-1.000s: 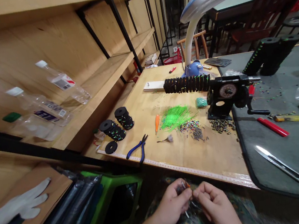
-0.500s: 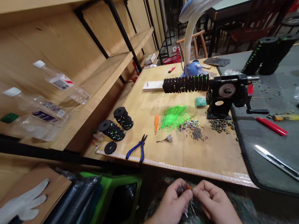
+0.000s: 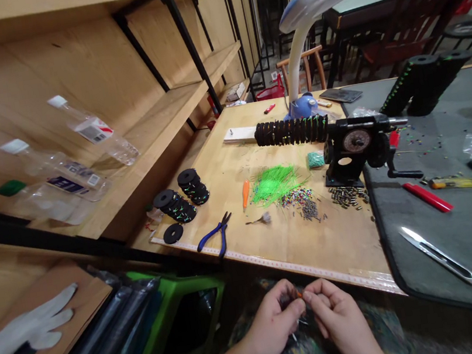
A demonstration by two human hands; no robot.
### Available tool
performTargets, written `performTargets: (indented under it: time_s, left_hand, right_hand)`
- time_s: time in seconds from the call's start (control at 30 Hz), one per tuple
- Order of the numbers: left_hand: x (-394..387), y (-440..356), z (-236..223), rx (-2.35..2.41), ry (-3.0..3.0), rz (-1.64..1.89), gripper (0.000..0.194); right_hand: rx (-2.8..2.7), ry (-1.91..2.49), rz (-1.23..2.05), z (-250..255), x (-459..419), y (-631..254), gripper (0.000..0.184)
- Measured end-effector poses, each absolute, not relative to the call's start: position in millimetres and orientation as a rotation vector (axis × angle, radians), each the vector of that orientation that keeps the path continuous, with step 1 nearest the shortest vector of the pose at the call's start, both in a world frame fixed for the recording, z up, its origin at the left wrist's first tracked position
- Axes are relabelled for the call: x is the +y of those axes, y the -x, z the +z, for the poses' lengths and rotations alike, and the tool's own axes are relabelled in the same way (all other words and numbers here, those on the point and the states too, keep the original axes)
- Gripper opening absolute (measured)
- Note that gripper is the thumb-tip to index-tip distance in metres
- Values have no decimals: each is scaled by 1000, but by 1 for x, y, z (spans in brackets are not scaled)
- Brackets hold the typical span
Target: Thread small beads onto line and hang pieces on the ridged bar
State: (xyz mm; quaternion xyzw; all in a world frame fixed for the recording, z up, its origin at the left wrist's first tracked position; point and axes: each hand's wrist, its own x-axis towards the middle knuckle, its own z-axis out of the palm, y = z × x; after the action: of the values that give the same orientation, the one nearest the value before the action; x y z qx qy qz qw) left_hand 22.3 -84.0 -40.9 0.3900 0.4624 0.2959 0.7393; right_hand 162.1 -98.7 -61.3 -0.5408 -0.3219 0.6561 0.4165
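Observation:
Low in front of me, over my lap, my left hand [image 3: 277, 320] is closed in a pinch on a small orange piece [image 3: 299, 295], mostly hidden by the fingers. Thin pale strands show just below the fingertips. My right hand [image 3: 342, 316] is also closed, thumb and forefinger pinched against the other side of the orange piece. What exactly sits between its fingertips is too small to make out. On the table beyond the hands are blue-handled pliers [image 3: 215, 236], an orange tool [image 3: 246, 194], green strands [image 3: 276, 183], coloured beads [image 3: 296, 197] and grey pieces [image 3: 310, 209].
A crank winder [image 3: 346, 145] carries a wound black foam roll [image 3: 291, 131]. Black foam spools [image 3: 176, 205] stand at the left edge. Brass-coloured pieces [image 3: 349, 196], a red stick [image 3: 428, 197] and a silver knife [image 3: 440, 256] lie right. A lamp [image 3: 301, 61] stands behind.
The view has shifted very slightly. Both hands stay together in nearly the same place, with the fingertips still pinched; fewer of the pale strands below them show now.

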Motion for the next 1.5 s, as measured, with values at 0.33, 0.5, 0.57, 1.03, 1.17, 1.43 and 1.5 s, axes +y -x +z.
performTargets:
  time_s: [0.33,0.5,0.57,1.03,1.17,1.43,1.5]
  left_hand:
    - [-82,-25,-39,1004,-856,693,42]
    - [-83,-24,-36,1024,-1001,671,37]
    - [-83,-24,-34,1020,-1036,659,36]
    - [-83,-21,-32,993,-1027,635,24]
    - [-81,-21,-26,1073,-1141,661,10]
    - [-79,-25,-27,1238,-1324,663,7]
    - [-79,-26,-27,1269,-1350,679,7]
  right_hand:
    - [-661,1362,1653,-59,-96,-160,51]
    - [-512,1291,1681,-62,-95,-160,46]
    - [-471,1260,1680,-60,-95,-160,45]
    - [-497,1209,1661,-55,-97,-167,46]
    - [-552,1260,1624,-54,-98,-169,48]
    - [-731,1329,1566,-61,-99,-173,45]
    - [-762,1333,1550,-62,-100,-172,45]
